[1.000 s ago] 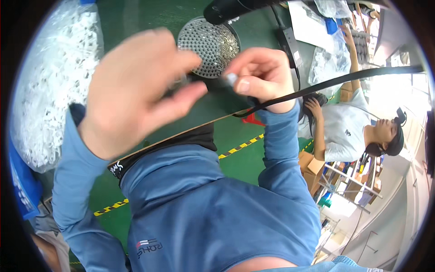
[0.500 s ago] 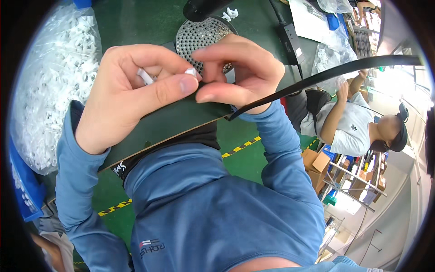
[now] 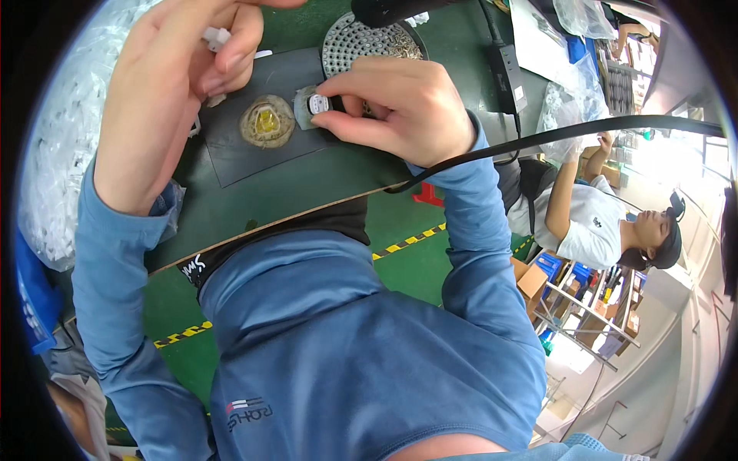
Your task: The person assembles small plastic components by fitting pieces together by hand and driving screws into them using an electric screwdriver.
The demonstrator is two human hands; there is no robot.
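Note:
My left hand (image 3: pixel 181 92) is raised at the upper left, with a small white plastic part (image 3: pixel 217 37) held in its curled fingers. The tip of another white piece (image 3: pixel 263 54) shows beside those fingers. My right hand (image 3: pixel 407 104) has thumb and forefinger pinched on a small black round piece with a white face (image 3: pixel 319 103). That piece is at a pale translucent pad (image 3: pixel 301 110); whether it rests there or is lifted I cannot tell. Between my hands, a round clear-amber fixture with a yellow centre (image 3: pixel 267 121) lies on a dark grey mat (image 3: pixel 238 157).
A perforated round metal tray (image 3: pixel 350 46) with small metal bits stands behind my right hand. A clear bag of white parts (image 3: pixel 61 161) fills the left side. A black cable (image 3: pixel 569 129) crosses at the right, near a black power box (image 3: pixel 507 77). A person (image 3: pixel 592 203) works beyond.
My hands have moved apart. The left went up and left with the white part; the right now pinches the black piece. The mat and round fixture have come into sight.

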